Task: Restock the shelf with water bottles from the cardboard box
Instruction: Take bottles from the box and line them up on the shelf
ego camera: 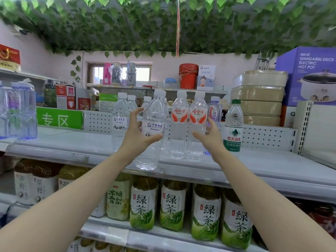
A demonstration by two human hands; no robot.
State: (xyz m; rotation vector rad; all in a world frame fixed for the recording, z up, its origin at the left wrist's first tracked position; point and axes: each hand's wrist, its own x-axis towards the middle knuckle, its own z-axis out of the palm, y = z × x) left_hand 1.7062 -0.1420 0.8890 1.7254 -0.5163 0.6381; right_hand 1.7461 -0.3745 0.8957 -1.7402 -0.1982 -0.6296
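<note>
My left hand (135, 132) grips a clear water bottle (154, 120) with a white cap and blue-lettered label, held tilted over the front edge of the grey top shelf (76, 144). More bottles of that brand (120, 120) stand behind it. My right hand (209, 137) curls around the right one of two red-labelled water bottles (197, 128) that stand on the shelf. A green-capped bottle (233, 128) stands at the right. The cardboard box is out of view.
Large purple-tinted water jugs (18, 113) stand at the left of the shelf beside a green sign (59, 118). Green tea bottles (172, 206) fill the shelf below. Stacked wrapped trays (260, 99) and a hot pot box (309, 75) sit at the back right.
</note>
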